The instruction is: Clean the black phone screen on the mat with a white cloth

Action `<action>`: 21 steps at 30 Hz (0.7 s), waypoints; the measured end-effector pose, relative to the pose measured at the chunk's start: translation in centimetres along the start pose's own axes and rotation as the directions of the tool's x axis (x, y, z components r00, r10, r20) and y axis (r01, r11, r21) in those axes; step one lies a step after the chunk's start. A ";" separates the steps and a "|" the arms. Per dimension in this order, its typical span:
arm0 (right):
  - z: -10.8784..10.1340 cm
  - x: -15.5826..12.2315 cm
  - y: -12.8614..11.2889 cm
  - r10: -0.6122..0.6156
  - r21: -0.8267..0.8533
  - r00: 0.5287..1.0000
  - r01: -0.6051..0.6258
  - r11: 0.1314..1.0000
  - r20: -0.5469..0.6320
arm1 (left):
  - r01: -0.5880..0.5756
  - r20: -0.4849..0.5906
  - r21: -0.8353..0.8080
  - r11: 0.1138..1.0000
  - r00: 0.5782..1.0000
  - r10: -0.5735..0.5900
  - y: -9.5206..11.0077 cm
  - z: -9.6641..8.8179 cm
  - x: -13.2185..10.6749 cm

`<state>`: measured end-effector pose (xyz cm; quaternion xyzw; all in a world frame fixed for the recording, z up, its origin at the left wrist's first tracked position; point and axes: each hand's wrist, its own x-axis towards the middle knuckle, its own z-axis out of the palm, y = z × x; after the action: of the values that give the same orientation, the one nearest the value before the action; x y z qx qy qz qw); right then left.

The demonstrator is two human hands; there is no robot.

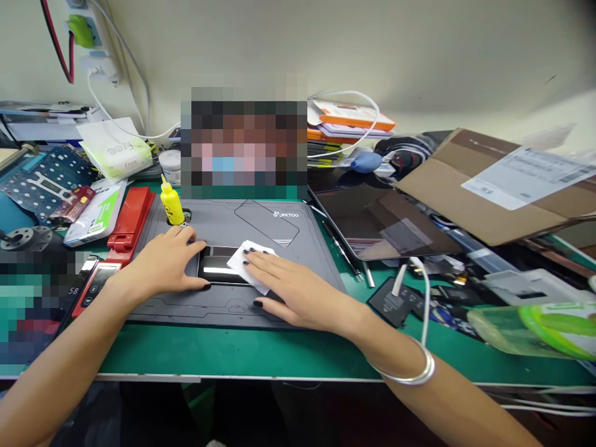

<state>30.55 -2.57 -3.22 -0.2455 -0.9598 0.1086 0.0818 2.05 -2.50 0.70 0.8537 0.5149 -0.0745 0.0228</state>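
Observation:
A phone (pixel 218 268) with a dark, glossy screen lies sideways on the grey work mat (pixel 288 313). My left hand (pixel 170 261) steadies its left end, thumb at the near edge and forefinger at the far edge. On the right part of the screen is a folded white wipe (pixel 241 258). Fingers extended, my right hand (pixel 288 285) presses the wipe against the glass and covers the phone's right end. Just beyond my left hand, a yellow squeeze bottle (pixel 172 202) stands upright in a round recess of the mat.
Left of the mat sit a red device (pixel 128 223) and a pack of tissues (pixel 116 149). To the right are a dark tablet (pixel 372 211), a black battery (pixel 391 301), a pen-like tool (pixel 342 248), a white cable (pixel 426 292) and a cardboard box (pixel 465 180).

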 end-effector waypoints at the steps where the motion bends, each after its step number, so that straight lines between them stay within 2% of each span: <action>1: 0.0 0.0 0.1 0.036 -0.013 0.999 -0.036 0.999 -0.004 | 0.002 0.002 0.005 1.000 1.000 -0.002 0.0 0.0 0.0; 3: 0.0 0.0 0.1 0.058 -0.029 0.998 -0.058 0.998 0.003 | 0.009 0.011 0.012 1.000 1.000 -0.009 0.0 0.0 0.0; 9: 0.1 0.0 -0.4 -0.083 0.051 0.997 0.083 0.995 -0.003 | 0.006 0.011 0.022 1.000 1.000 -0.006 0.0 0.1 0.1; 15: 0.2 -0.1 0.2 0.048 -0.021 0.998 -0.049 0.999 -0.031 | 0.012 0.012 0.014 1.000 1.000 -0.012 0.0 0.1 0.1; 21: 0.3 -0.1 -0.5 -0.088 0.049 0.996 0.088 0.995 -0.002 | 0.003 -0.011 0.008 1.000 1.000 -0.003 -0.1 0.3 0.1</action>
<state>30.34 -3.09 -3.40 -0.2008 -0.9668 0.1286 0.0922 1.92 -2.41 0.37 0.8533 0.5161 -0.0720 0.0165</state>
